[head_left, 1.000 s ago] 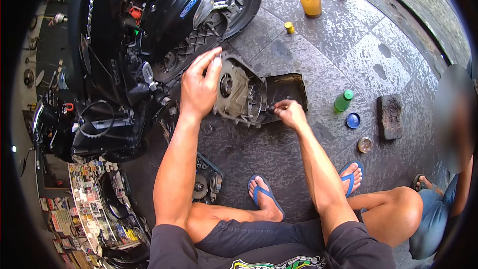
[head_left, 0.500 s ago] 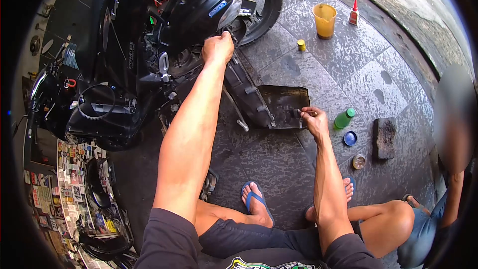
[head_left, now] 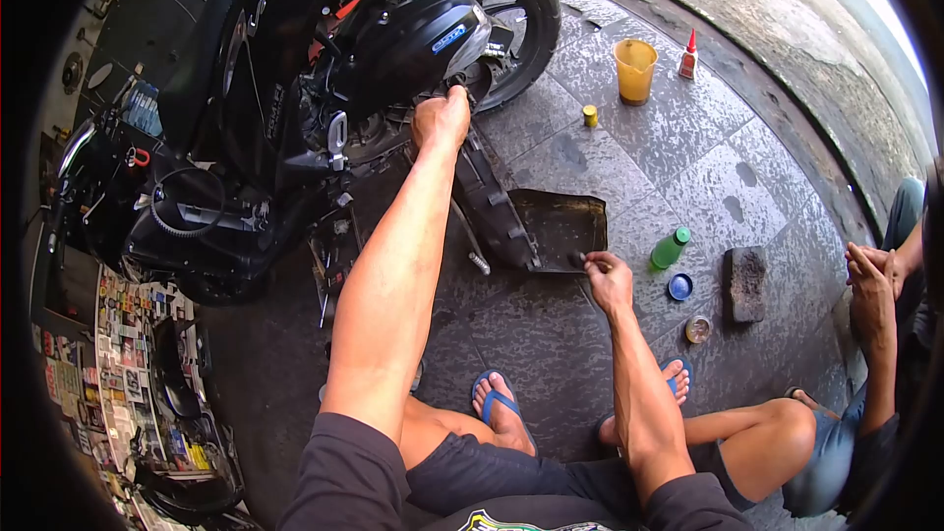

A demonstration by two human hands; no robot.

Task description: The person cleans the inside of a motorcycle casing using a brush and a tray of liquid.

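Observation:
My left hand [head_left: 441, 121] is closed in a fist at the lower edge of the scooter's engine cover [head_left: 418, 49]; what it grips is hidden. From beside it a long black plastic part [head_left: 487, 202] slants down across the floor. A black shallow tray-like piece [head_left: 560, 221] adjoins this part's lower end. At the tray's near right corner, my right hand [head_left: 612, 282] pinches a small dark-ended tool [head_left: 577, 260], perhaps a brush. Its dark end is at the tray's edge; most of the handle is covered by my fingers.
Right of the tray are a green bottle [head_left: 671, 249], a blue lid [head_left: 680, 286], a small round tin [head_left: 698, 329] and a dark block [head_left: 744, 284]. Farther back stand a yellow jug [head_left: 635, 71], a red-capped bottle [head_left: 688, 56] and a yellow cap [head_left: 590, 116]. Another person's hands [head_left: 873, 285] are at right.
My right hand has moved down and slightly left, bringing the tool from over the tray to its near corner. The view has shifted, and the other person's clasped hands now show.

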